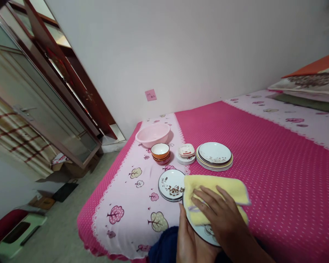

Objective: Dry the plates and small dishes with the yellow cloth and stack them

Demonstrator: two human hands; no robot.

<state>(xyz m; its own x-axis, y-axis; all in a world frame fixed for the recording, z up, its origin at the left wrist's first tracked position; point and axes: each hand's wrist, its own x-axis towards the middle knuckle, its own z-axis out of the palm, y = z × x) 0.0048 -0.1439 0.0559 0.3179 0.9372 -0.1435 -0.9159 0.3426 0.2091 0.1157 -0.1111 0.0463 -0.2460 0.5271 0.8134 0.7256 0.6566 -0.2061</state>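
Note:
My left hand [186,237] grips a white plate [205,232] with a dark rim by its lower left edge. The plate is tilted near my lap, and a folded yellow cloth [216,182] covers most of its face. My right hand [222,212] presses the cloth against the plate, its fingers bent over the fabric. Just left of the cloth, a short stack of white plates [172,183] with brown flowers lies on the bed. Part of the held plate's rim is hidden under the cloth and my right hand.
On the bed [252,146] are stacked bowls [161,152], a pink basin [153,134], small dishes [186,150] on small plates, and a stack of larger plates [215,155]. Pillows [315,86] lie at the far right. A green stool [19,230] stands on the floor at left.

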